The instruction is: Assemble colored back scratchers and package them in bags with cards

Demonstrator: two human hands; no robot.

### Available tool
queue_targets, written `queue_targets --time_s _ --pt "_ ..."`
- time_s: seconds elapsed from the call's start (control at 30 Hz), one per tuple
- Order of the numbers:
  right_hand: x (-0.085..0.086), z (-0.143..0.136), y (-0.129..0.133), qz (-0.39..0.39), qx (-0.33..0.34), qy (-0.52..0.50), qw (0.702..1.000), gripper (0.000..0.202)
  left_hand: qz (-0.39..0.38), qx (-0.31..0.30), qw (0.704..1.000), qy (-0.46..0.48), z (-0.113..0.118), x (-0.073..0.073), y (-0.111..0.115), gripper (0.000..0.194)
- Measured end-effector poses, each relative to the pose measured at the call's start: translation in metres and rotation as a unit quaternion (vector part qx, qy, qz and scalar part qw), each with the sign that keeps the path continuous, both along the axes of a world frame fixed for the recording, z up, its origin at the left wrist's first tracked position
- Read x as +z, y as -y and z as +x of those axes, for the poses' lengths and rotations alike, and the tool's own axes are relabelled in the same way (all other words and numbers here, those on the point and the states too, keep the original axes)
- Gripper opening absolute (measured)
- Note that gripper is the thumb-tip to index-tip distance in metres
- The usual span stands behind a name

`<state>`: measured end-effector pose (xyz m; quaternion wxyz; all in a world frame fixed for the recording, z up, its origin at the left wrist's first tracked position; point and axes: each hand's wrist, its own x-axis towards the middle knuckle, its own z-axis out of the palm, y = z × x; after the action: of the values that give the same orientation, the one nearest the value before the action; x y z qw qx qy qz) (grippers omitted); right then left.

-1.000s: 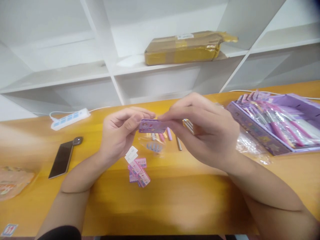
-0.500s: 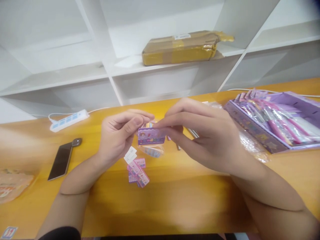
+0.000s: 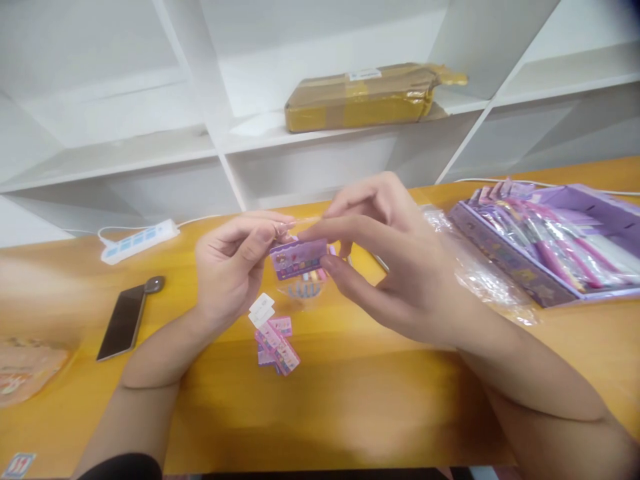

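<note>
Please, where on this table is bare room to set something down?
The widest bare patch of table lies between the loose cards, the right forearm and the near edge. A smaller one lies between the phone and the orange packet. It is crowded by the right hand, around the purple box and clear wrapping.

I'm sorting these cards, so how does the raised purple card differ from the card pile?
The purple card is held above the table; the card pile lies on it. The purple card is single, while the card pile has several overlapping, some pink. Both show small colourful prints.
</note>
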<state>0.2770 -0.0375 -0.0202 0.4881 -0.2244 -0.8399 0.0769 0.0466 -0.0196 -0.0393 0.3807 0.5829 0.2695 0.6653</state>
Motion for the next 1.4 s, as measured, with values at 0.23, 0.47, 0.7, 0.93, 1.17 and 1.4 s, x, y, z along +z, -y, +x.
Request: queue_targets --time_s 0.23,0.47,0.7,0.93,1.17,1.4 --pt "-0.005 -0.001 -0.005 -0.08 0.072 0.025 0.994 0.047 0.026 0.03 0.999 0.021 0.001 -0.002 -0.003 0.019" --pt "-0.011 -0.006 -0.009 -0.037 0.065 0.036 0.997 0.036 0.013 0.046 0.999 0.02 0.001 -0.001 -0.005 0.027" --pt "-0.013 -0.007 -0.013 -0.025 0.065 0.043 0.997 0.036 0.012 0.026 0.999 0.014 0.001 -0.003 -0.005 0.022" --pt "-0.013 -0.01 -0.011 -0.021 0.094 0.034 0.995 0.032 0.042 0.007 0.999 -0.008 0.001 -0.001 -0.003 0.016" --pt "-0.01 -0.004 -0.015 -0.016 0.092 0.038 0.995 0.034 0.014 -0.037 0.999 -0.034 -0.003 0.003 -0.005 0.022" --pt "-0.013 -0.003 -0.033 -0.022 0.051 0.03 0.998 0.03 -0.023 -0.094 0.99 -0.105 -0.016 0.002 -0.014 0.037"
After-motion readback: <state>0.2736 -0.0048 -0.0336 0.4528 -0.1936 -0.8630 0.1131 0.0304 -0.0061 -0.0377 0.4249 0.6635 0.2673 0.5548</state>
